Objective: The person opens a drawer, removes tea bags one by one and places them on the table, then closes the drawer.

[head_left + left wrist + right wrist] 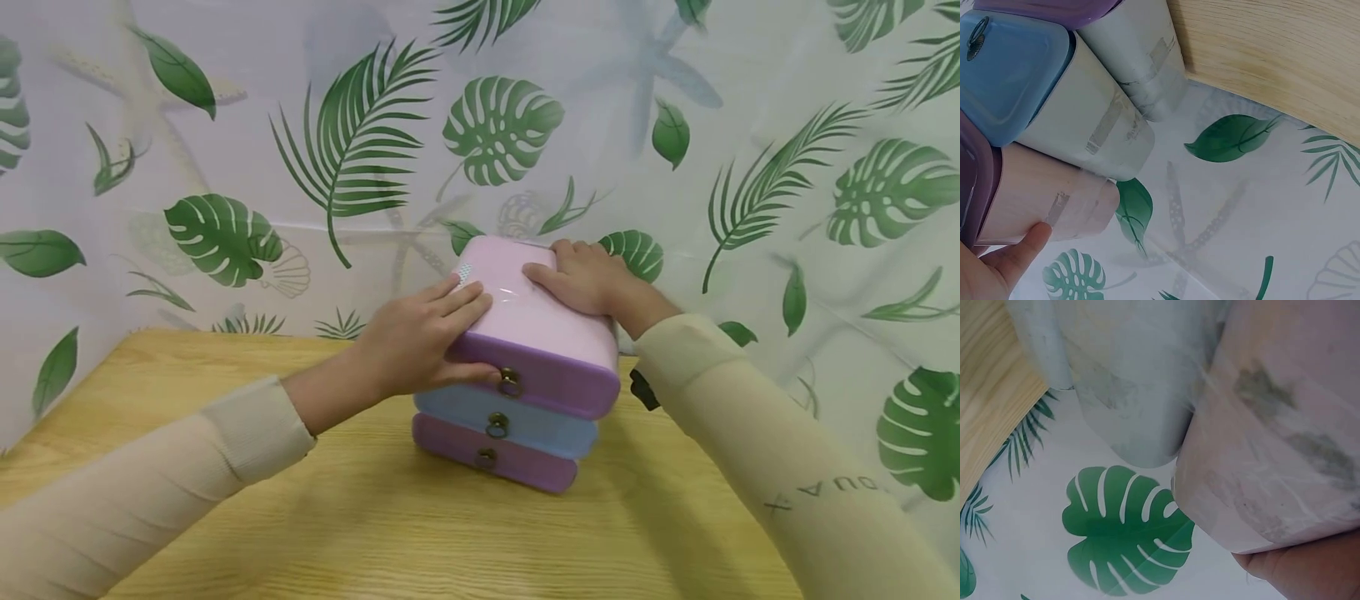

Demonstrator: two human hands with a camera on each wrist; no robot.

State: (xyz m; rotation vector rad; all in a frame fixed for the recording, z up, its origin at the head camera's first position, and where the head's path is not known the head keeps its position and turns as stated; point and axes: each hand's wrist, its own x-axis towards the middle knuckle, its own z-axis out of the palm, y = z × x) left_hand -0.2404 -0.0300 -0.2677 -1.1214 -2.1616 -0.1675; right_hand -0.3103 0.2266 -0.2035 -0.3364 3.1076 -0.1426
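So starting on the left, there's a pale cream left sleeve (247,433) over the wooden table (300,525), and the left hand (420,333) lies with fairly straight fingers across the top of the drawer stack (517,325), thumb along the front right by the top ring pull (511,383). The stack sits mid-table toward the back: pinkish top box with a purple front (562,383), then a blue front (551,431), then another purple one at the bottom. Right hand (588,275) is on the top's far right part, apart from the left; can't tell if its fingers hook over the edge. Past that, a small black thing (643,389) pokes out by the lettered right sleeve (795,467), leafy cloth (225,167) behind everything.
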